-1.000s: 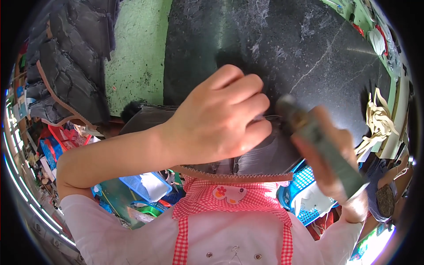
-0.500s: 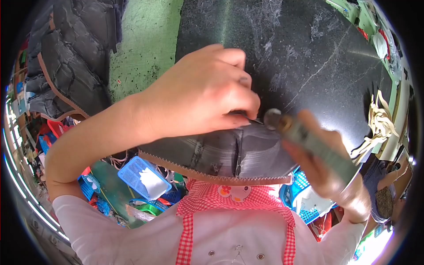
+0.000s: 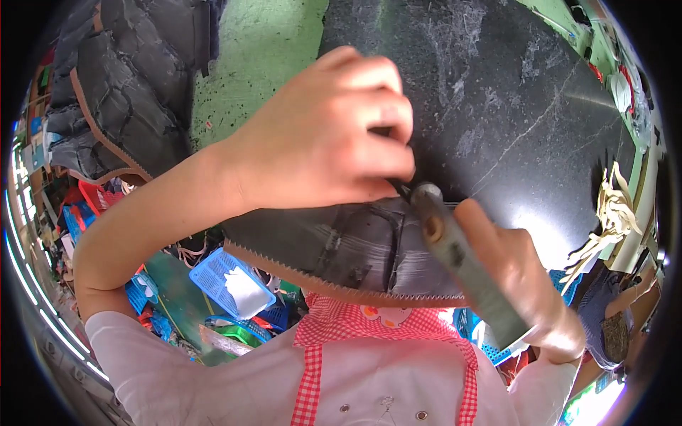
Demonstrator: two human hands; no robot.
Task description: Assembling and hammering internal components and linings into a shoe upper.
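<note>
A person in a white top and a red-and-white gingham apron (image 3: 383,337) works with a grey, flat-handled hammer (image 3: 463,268) on a black, leather-like panel (image 3: 362,245) edged with a brown, zigzag-toothed trim (image 3: 334,282). The panel lies just beyond the apron, its long axis running left to right across the person's body, its trimmed edge bowing toward the wearer and a raised seam crossing it the short way. The hammer slants over the panel's right part, its rounded metal head pointing away from the person and to the left, at the panel's far edge, and its handle's butt pointing back toward the person and to the right; whether the head touches the panel cannot be told. The right hand (image 3: 511,259), to the right of the panel, is wrapped around the handle. The left hand (image 3: 348,135), slightly blurred, has its fingers curled in tightly and its thumb tip pinching the panel's far edge, just beside the hammer head. Beyond the panel spreads a black, scuffed slab (image 3: 497,106), with a pale green, speckled tabletop (image 3: 259,64) showing farther left. Far left of the panel sits a heap of black, brown-trimmed pieces (image 3: 135,78); well to its right hangs a bundle of cream-coloured strips (image 3: 613,209). Nearer the person and left of the panel, a blue plastic basket (image 3: 204,275) holds white material.
</note>
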